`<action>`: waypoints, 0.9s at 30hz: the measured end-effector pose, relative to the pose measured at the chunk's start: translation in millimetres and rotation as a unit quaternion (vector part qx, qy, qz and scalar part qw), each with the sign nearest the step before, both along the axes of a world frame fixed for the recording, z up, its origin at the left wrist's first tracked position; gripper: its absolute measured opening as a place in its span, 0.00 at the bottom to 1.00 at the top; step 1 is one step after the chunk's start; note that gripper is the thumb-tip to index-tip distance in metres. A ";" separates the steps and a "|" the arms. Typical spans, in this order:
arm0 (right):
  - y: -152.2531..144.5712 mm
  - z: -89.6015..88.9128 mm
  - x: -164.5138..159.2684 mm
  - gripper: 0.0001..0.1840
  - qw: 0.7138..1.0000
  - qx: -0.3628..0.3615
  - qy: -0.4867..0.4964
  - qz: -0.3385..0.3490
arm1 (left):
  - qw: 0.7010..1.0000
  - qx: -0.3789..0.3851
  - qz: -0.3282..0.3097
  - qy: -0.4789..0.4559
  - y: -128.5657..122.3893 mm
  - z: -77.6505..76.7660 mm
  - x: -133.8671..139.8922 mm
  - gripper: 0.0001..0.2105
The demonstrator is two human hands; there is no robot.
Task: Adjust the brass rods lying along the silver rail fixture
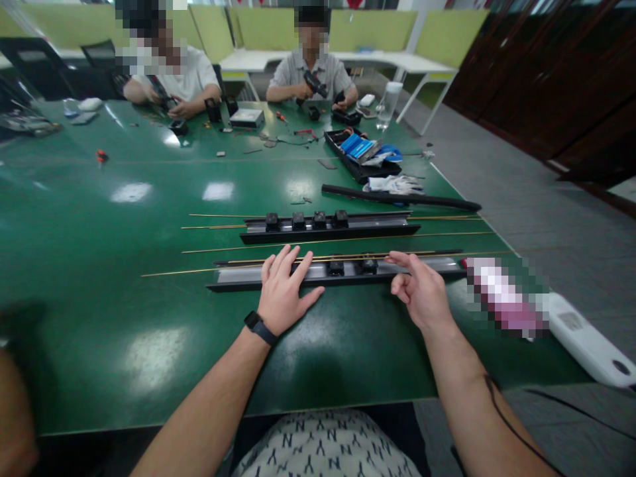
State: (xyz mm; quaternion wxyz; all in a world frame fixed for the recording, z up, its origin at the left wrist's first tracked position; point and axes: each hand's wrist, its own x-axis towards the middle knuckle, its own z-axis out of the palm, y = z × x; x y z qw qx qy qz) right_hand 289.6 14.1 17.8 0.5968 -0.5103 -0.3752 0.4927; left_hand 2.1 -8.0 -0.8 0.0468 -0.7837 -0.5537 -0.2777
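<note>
My left hand, with a dark watch on its wrist, lies with fingers spread over the near black-and-silver channel. Its fingertips reach the thin brass-coloured rods along the channel's far edge. Further right, my right hand points its index finger at the rods, with the thumb apart and lower; contact there is hard to make out. Between the hands, small black blocks sit in the channel. Behind it is a second channel holding several black blocks, with loose rods around it.
A black tube, white gloves and a black tray with blue items lie beyond. At right are a blurred pink-and-white item and a white device. Two people sit across the green table; one holds a drill.
</note>
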 end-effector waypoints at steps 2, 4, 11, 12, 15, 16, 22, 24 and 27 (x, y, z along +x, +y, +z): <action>1.0 -0.2 0.6 0.22 1.000 0.001 0.004 -0.008 | 1.000 -0.001 0.000 -0.002 0.2 -0.4 -0.1 0.32; 2.0 -0.4 1.5 0.22 1.000 0.003 0.009 -0.020 | 1.000 -0.003 0.002 -0.002 0.6 -0.9 -0.2 0.32; 3.6 -2.1 3.5 0.21 0.999 0.009 0.000 -0.037 | 1.000 -0.002 0.000 -0.004 0.8 -1.6 -0.3 0.32; 3.5 -2.6 3.3 0.21 0.999 0.010 -0.002 -0.036 | 1.000 -0.002 0.000 -0.004 0.8 -1.7 -0.3 0.32; 3.3 -4.1 2.0 0.21 0.999 0.019 -0.013 -0.039 | 1.000 0.004 0.003 -0.003 1.0 -2.1 0.1 0.32; 3.1 -4.5 1.4 0.21 0.999 0.024 -0.019 -0.042 | 1.000 0.007 0.004 -0.003 1.1 -2.4 0.2 0.32; 2.7 -8.2 -1.1 0.22 0.997 0.028 -0.039 -0.060 | 1.000 0.013 0.007 -0.010 1.5 -3.6 1.2 0.31; 2.9 -10.1 -1.5 0.22 0.996 0.038 -0.045 -0.064 | 1.000 0.014 0.010 -0.011 1.5 -3.8 1.5 0.31; 3.4 -12.9 -2.4 0.21 0.995 0.047 -0.049 -0.074 | 1.000 0.019 0.012 -0.011 1.8 -4.6 1.9 0.30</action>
